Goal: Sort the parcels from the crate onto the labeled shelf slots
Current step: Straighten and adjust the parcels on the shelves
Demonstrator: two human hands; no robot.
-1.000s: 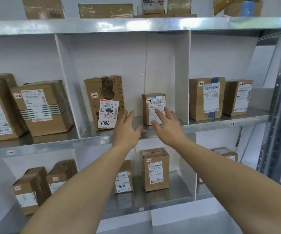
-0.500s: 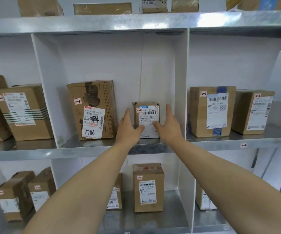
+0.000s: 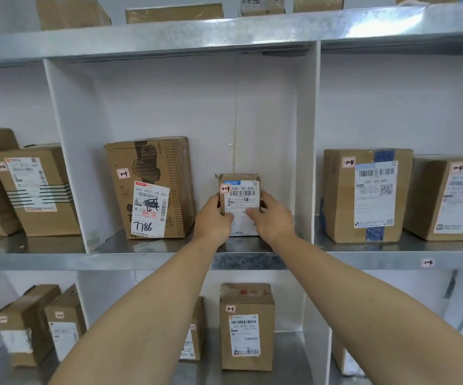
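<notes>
The head camera, the only view here, looks at a tall rack in a white room. A metal shelf (image 3: 238, 261) runs across the middle, and white walls (image 3: 305, 134) cut it into slots. More brown boxes sit on the shelves above and below.

The small parcel (image 3: 240, 190) stands upright in the middle slot (image 3: 211, 120). It is to the right of a big parcel (image 3: 152, 187) and near the white wall on the right, touching neither. Its bottom is hidden behind the hands, so I cannot tell if it rests fully on the shelf.

The left hand (image 3: 213, 220) holds the parcel's left side and the right hand (image 3: 273, 218) holds its right side. Each thumb (image 3: 252, 212) presses on the front paper. The other fingers (image 3: 266, 197) curl round the edges, close together, and their tips are hidden behind the box. Two hands squeezing from both sides most likely keep the little box straight so it does not tip over.

The white paper label faces out toward the room, like the labels on every other box. That way, I think, someone can read it without picking the box up.

A small sticker (image 3: 225, 188) on the parcel's corner looks like "1-3". The big parcel beside it has a sticker (image 3: 123, 173) that looks the same. So this seems to be the right slot. The next parcel (image 3: 363, 195) to the right, past the wall, shows "1-4", and a tag (image 3: 427, 263) on the shelf edge below it seems to say the same.

The crate is not in view.
</notes>
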